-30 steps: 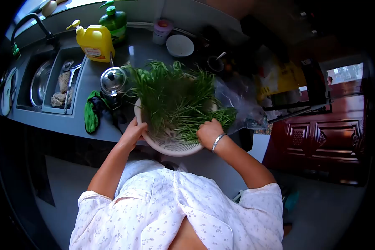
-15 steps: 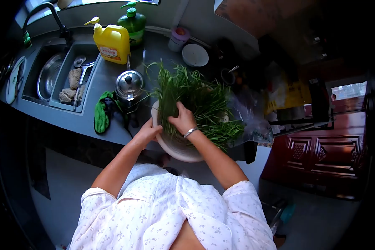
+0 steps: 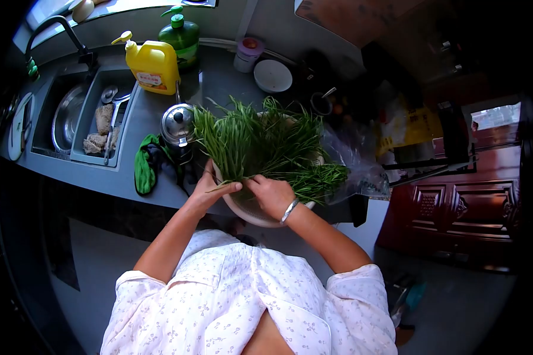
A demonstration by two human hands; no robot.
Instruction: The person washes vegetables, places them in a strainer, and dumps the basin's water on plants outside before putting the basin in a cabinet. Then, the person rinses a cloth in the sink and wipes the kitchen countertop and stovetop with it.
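Note:
A bunch of long, narrow leafy greens (image 3: 229, 139) stands up on the left of a pale round basket (image 3: 248, 213), its stem ends drawn together near the rim. My left hand (image 3: 210, 188) is closed round those stem ends, thumb across the front and fingers partly hidden behind. Just right of it, my right hand (image 3: 272, 196), with a bracelet at the wrist, pinches at the same stem ends; its fingertips are partly hidden. More greens (image 3: 302, 145) fill the rest of the basket and spill over its right side.
Left of the basket are a lidded metal pot (image 3: 177, 123) and green-black gloves (image 3: 147, 165). A yellow pump jug (image 3: 154, 66), green bottle (image 3: 180, 40), white bowl (image 3: 273, 76) and tub (image 3: 248, 56) stand behind. A double sink (image 3: 77, 158) is at left, a plastic bag (image 3: 361, 163) at right.
My right hand has come down out of the greens to the stem ends by my left hand. My left hand has moved from the basket rim onto the bunch, which now fans leftward.

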